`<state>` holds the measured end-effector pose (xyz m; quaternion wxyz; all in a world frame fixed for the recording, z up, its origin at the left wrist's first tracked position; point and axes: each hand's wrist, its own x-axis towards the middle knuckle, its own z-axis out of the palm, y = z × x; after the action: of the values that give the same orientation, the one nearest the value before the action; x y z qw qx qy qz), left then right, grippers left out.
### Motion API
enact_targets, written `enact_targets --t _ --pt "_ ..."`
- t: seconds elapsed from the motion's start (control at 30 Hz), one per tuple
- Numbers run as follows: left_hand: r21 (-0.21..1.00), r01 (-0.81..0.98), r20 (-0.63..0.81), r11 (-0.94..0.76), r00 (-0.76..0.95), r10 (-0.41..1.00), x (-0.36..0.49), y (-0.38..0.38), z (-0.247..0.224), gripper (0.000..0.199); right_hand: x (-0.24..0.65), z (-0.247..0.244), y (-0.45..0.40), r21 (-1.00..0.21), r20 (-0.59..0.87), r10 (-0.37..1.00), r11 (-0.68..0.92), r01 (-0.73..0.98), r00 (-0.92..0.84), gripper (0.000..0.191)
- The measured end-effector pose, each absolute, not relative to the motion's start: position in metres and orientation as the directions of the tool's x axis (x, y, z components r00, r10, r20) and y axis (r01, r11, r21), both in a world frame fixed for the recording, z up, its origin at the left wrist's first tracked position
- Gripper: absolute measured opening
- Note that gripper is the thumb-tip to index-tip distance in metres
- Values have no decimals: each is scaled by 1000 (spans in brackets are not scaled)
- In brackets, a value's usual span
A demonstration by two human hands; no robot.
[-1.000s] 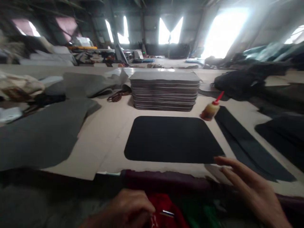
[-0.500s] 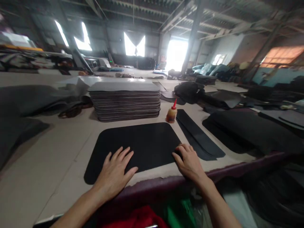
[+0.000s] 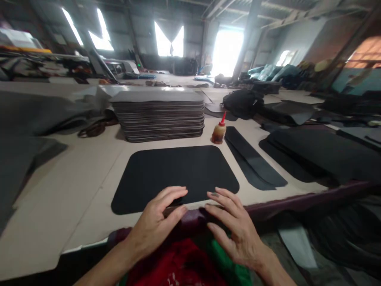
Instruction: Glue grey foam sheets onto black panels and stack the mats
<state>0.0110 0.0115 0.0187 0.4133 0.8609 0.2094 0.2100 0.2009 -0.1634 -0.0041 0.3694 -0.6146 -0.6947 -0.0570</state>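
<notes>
Both hands hang open at the near table edge: the left hand [image 3: 156, 222] and right hand [image 3: 236, 230] have fingers spread, gripping nothing, fingertips at the near border of the black mat [image 3: 175, 172]. The mat lies flat just beyond them; it looks thin, light and floppy, best pinched at that near edge or a rounded corner. Farther off stands a stack of sheets [image 3: 159, 115], with a glue bottle [image 3: 219, 131] right of it.

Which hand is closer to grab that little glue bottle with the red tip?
Probably the right hand. The glue bottle stands past the black mat's far right corner, on that hand's side; the left hand would have to cross over.
</notes>
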Motion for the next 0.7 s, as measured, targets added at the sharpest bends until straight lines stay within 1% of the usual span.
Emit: enact_targets --t 0.03,0.07,0.1,0.13,0.27,0.37,0.43,0.53,0.63,0.67,0.7 --pt "886 123 155 -446 830 536 15 1 25 32 193 -2 -163 -369 583 812 275 888 -9 38" --pt "936 73 132 -343 833 537 18 -8 31 31 186 1 -162 -359 581 812 305 882 -44 39" --pt "960 36 125 -276 832 541 22 -15 35 29 180 3 -161 -352 575 815 329 876 -75 39" --pt "970 11 128 -243 826 548 25 -20 37 27 176 4 -159 -355 567 818 347 868 -95 38" --pt "974 -3 138 -226 798 587 26 -21 37 13 165 12 -150 -402 572 808 427 810 -142 35" --pt "983 1 110 -181 791 602 18 -14 36 14 164 13 -148 -409 611 774 489 770 -167 33" --pt "985 38 74 -166 782 619 7 -11 37 18 168 11 -149 -422 616 773 486 765 -152 31" --pt "968 179 -37 -174 792 609 -21 -8 34 16 183 8 -154 -431 603 790 439 789 -110 32" --pt "912 355 -178 -206 794 581 -66 -7 17 14 209 8 -160 -431 562 826 345 834 -52 29" --pt "889 409 -229 -205 787 573 -84 -7 8 15 219 9 -161 -429 546 837 301 852 -21 27" --pt "866 453 -266 -210 774 575 -102 -7 -4 20 230 10 -162 -425 535 845 256 868 12 24"
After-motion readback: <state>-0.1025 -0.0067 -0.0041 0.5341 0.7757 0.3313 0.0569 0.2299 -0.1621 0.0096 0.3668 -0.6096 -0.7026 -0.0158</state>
